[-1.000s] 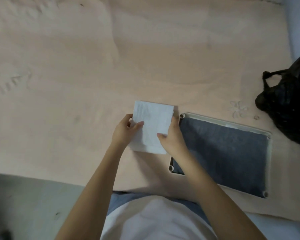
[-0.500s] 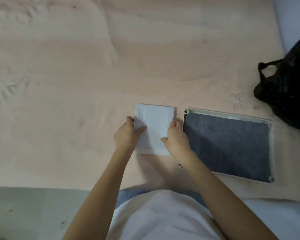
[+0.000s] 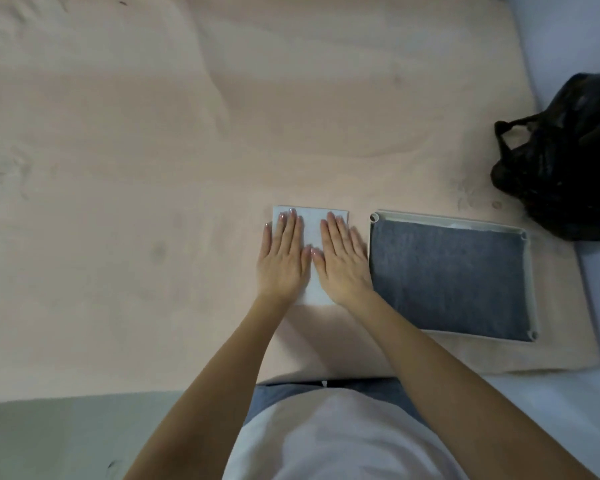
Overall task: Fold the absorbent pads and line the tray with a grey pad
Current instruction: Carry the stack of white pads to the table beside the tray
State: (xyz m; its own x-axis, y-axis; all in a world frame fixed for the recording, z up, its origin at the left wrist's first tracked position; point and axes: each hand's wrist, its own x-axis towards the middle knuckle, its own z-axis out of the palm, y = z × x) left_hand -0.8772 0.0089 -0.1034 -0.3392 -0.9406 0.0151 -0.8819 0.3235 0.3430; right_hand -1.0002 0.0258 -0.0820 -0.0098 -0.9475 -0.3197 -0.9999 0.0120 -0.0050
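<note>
Left hand (image 3: pixel 282 258) and right hand (image 3: pixel 343 261) flat, fingers together, palms down on folded white pad (image 3: pixel 312 216) on pink blanket (image 3: pixel 153 168); just right, tray (image 3: pixel 530 271) lined with grey pad (image 3: pixel 447 271); black bag (image 3: pixel 565 161) beyond

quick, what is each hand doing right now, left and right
Left hand: open, flat, palm down on the folded white pad, gripping nothing.
Right hand: open, flat, palm down on the same pad, gripping nothing.

left of the left hand (image 3: pixel 282 261) and beyond both hands the blanket (image 3: pixel 125 174) lies open, while the tray (image 3: pixel 529 282) sits just right of the right hand (image 3: pixel 343 261), a black bag (image 3: pixel 561 157) farther right.
</note>
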